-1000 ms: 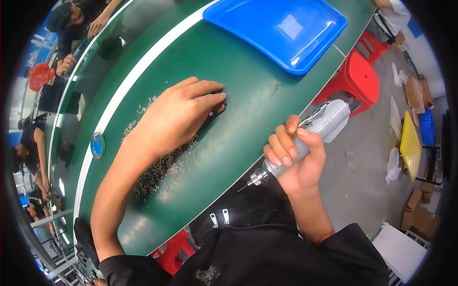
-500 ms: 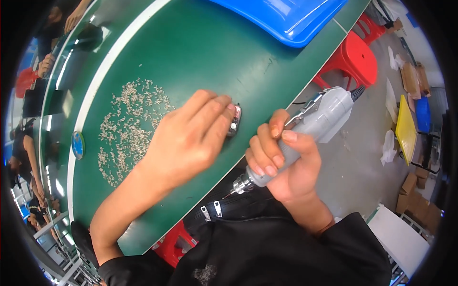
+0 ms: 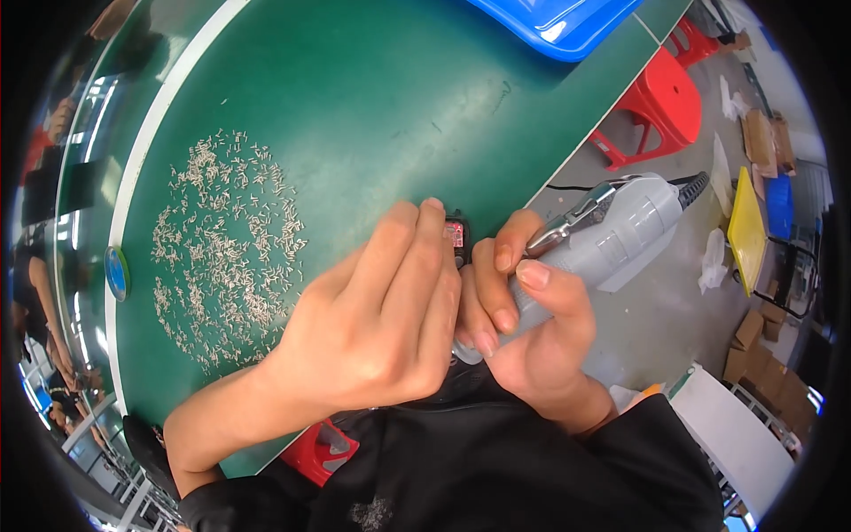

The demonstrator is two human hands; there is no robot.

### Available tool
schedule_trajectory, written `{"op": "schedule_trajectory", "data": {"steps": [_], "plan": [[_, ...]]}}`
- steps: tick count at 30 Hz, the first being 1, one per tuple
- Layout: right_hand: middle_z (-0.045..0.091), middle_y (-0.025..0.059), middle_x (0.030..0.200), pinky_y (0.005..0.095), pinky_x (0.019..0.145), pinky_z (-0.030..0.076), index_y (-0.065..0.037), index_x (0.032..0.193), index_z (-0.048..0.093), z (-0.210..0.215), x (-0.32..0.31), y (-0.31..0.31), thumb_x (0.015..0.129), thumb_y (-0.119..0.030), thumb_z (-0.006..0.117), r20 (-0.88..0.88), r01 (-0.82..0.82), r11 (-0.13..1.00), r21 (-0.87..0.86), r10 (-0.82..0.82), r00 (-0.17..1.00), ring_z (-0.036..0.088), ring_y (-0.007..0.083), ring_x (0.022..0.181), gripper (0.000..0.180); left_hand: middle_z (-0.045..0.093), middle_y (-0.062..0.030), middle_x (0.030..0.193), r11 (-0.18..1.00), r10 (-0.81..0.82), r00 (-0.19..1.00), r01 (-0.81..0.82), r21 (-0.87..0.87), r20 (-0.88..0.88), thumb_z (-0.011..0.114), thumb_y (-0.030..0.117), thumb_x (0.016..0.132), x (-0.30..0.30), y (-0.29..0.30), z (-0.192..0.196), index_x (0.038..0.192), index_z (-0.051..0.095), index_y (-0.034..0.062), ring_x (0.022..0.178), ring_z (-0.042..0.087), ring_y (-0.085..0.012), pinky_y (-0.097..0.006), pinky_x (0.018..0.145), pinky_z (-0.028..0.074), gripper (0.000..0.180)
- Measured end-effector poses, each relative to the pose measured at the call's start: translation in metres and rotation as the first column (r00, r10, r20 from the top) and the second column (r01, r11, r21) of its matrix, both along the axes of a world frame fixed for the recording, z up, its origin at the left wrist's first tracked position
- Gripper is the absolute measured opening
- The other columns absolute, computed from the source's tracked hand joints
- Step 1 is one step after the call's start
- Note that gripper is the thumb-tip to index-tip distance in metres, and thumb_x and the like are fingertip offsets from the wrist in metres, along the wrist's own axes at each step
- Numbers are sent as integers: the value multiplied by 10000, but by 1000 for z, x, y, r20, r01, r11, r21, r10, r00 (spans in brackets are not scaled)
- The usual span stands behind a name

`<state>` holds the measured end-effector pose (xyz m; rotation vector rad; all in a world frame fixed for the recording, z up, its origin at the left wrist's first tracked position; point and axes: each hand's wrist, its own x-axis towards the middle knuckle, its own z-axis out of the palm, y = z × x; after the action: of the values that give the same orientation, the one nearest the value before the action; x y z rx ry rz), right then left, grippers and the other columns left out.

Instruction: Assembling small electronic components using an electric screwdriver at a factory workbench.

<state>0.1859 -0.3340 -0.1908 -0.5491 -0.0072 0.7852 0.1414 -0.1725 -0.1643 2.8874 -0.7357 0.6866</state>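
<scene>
My right hand point(image 3: 541, 328) is wrapped round the grey body of an electric screwdriver point(image 3: 612, 230), its cord trailing off the upper right end. The tool slants down to the left, and its chuck and bit are hidden behind my left hand point(image 3: 372, 319). The fingers of that hand are bent and pressed together beside the tool's lower end. What they hold, if anything, cannot be made out. Just past the fingertips sits a small dark device point(image 3: 456, 236) with a reddish face, partly covered. Many tiny metal screws point(image 3: 226, 257) lie scattered on the green table point(image 3: 355, 115) left of my left hand.
A blue tray point(image 3: 567, 35) stands at the table's far side. Red stools point(image 3: 660, 106) are beyond the right edge, with boxes point(image 3: 762, 355) and a yellow panel point(image 3: 746, 230) farther off. A small round blue-green tin point(image 3: 116, 272) sits at the left rim.
My left hand has left its place over the small device and come down to the screwdriver's lower end, now covering the bit. The screwdriver has shifted slightly right, and the view has moved.
</scene>
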Motion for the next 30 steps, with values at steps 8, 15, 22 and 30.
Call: {"op": "schedule_trajectory", "data": {"steps": [8,15,22,30], "plan": [[469,81,587,316,481,431,14,993,507,4,21,-12,906,-152,492,132,-131,991,26,126,983,480,184,481,189,635,-259,1026,991,40,977,-65,-114,-209,681,-49,632,-11,-2,5,949,618,-163,885,647,-347,-357,619,559,342],[478,30,640,292,538,432,-51,997,439,50,89,-27,945,-267,444,511,-231,973,-8,203,835,496,142,516,223,610,-277,1121,993,39,965,-65,-94,-259,681,-63,665,-17,-7,7,1004,604,-183,969,634,-379,-404,718,574,368],[464,17,631,296,573,411,-29,1037,483,42,107,-7,951,-278,419,645,-238,970,59,145,751,474,135,527,271,611,-277,1099,995,77,974,-88,-43,-215,670,-92,649,-19,-5,1,991,599,-184,971,635,-378,-397,728,575,361],[481,9,640,288,578,417,-36,1069,522,22,114,1,959,-287,389,660,-275,960,52,174,731,484,119,550,304,619,-276,1077,993,90,970,-106,-60,-228,673,-99,643,-20,-4,-1,989,599,-190,951,641,-374,-395,724,578,365]]}}
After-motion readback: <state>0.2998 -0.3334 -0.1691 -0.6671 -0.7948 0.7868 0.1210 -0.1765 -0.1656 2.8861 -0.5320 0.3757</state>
